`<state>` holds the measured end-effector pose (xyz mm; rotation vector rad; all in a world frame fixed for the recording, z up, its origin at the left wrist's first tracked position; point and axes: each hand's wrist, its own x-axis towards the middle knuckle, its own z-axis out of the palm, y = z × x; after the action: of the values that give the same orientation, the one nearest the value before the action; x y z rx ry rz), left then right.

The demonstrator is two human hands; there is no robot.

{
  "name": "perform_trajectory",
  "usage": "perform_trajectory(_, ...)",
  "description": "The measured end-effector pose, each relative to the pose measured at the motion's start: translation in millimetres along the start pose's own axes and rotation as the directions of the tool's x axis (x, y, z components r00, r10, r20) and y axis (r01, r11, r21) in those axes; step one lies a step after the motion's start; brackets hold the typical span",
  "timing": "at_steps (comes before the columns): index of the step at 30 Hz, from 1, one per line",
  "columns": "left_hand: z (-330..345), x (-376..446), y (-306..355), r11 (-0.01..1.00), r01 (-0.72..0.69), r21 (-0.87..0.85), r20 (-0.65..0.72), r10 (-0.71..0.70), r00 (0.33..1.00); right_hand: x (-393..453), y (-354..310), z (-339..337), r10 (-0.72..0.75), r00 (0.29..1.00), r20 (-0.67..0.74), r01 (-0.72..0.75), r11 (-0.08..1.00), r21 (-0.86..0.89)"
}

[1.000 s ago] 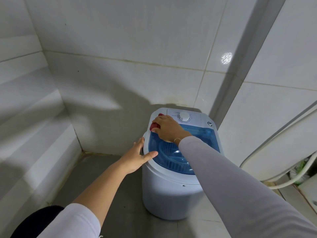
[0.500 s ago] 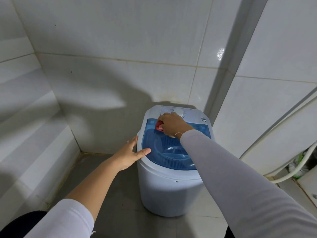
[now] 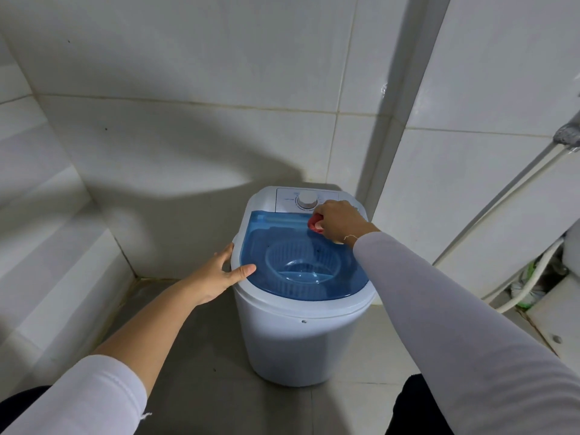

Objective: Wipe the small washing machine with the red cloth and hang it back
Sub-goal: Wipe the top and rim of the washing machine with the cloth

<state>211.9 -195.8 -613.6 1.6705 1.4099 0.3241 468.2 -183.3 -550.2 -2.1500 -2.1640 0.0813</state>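
Note:
The small white washing machine [image 3: 292, 340] stands on the floor in a tiled corner, with a clear blue lid [image 3: 301, 265] and a white dial [image 3: 307, 200] at the back. My right hand [image 3: 340, 222] is closed around the bunched red cloth [image 3: 314, 223] and presses it on the lid's far right part, just below the dial. Most of the cloth is hidden under my fingers. My left hand [image 3: 219, 273] grips the machine's left rim, thumb lying on the lid's edge.
White tiled walls [image 3: 188, 136] close in behind and to the left. A shower hose and white pipes [image 3: 533, 277] run down the right wall. Grey floor tiles [image 3: 194, 356] lie in front of and left of the machine.
My right hand has slid the red cloth from the lid's far left corner across to the right, under the dial. My left hand has stayed on the left rim.

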Motion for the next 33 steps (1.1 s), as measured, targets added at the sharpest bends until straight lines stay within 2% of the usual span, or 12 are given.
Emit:
perform_trajectory(6, -1, 0, 0, 1.0, -0.029, 0.012, 0.003, 0.029, 1.0, -17, 33, -7, 0.066, 0.998, 0.003, -0.066, 0.998, -0.003)
perform_trajectory(15, 0, 0, 3, 1.0, -0.015, 0.014, 0.004, 0.015, 1.0, -39, 67, -8, 0.21, 0.977, 0.033, -0.212, 0.956, 0.204)
perform_trajectory(18, 2, -1, 5, 1.0, -0.024, 0.009, -0.004, 0.024, 1.0, -40, 70, -13, 0.225, 0.974, -0.006, -0.216, 0.94, 0.263)
perform_trajectory(21, 3, -2, 7, 0.999, -0.038, -0.002, -0.018, 0.038, 0.999, -28, 57, -29, 0.16, 0.982, -0.099, -0.131, 0.959, 0.253)
perform_trajectory(25, 6, -4, 9, 0.999, -0.036, 0.009, -0.039, 0.036, 0.999, -13, 3, -43, 0.006, 0.992, -0.128, 0.03, 0.96, 0.278)
perform_trajectory(30, 6, -3, 3, 1.0, -0.023, 0.009, -0.046, 0.023, 0.999, -2, -73, -29, -0.196, 0.98, -0.044, 0.2, 0.945, 0.26)
perform_trajectory(33, 5, -1, 0, 0.999, -0.036, 0.008, -0.044, 0.037, 0.998, 5, -101, -16, -0.241, 0.97, 0.024, 0.231, 0.951, 0.207)
